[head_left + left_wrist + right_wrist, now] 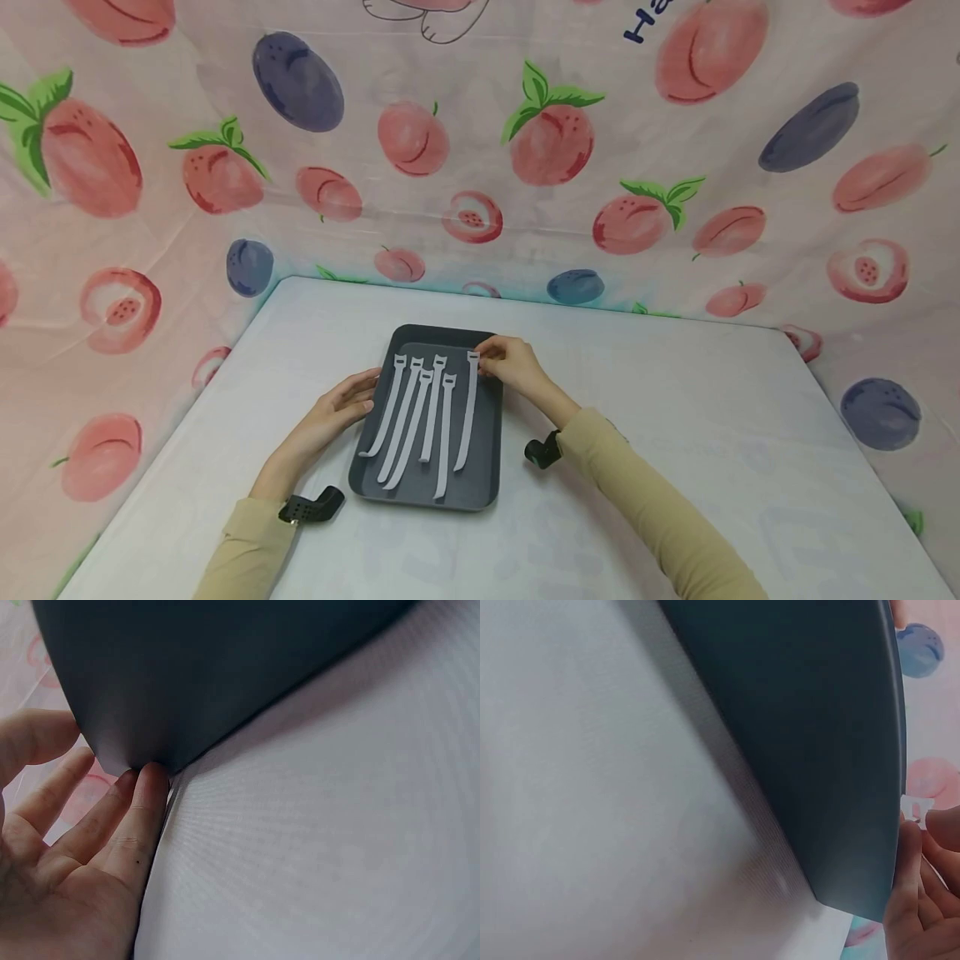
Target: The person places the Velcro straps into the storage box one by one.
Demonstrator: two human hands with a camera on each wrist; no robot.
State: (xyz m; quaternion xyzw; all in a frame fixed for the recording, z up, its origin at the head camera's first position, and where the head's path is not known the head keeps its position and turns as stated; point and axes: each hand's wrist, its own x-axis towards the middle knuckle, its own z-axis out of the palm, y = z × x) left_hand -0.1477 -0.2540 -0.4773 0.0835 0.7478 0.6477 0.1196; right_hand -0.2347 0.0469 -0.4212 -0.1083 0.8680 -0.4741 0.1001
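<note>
A dark grey rectangular tray (491,450) holds several white hook-and-loop cable ties (408,429), laid lengthwise with their slotted heads toward the far end. The rightmost cable tie (468,417) lies a little apart from the others. My right hand (517,367) reaches over the tray's right rim and pinches that tie by its head; in the right wrist view the white head (917,806) shows at the thumb and fingertip. My left hand (330,417) rests against the tray's left side. In the left wrist view its extended fingertips (152,780) touch the outer wall.
The tray stands on a white-covered table (675,433). A fruit-patterned cloth (465,150) hangs behind the table and along its sides. Black wrist cameras (315,506) are strapped on both wrists, the right one close to the tray.
</note>
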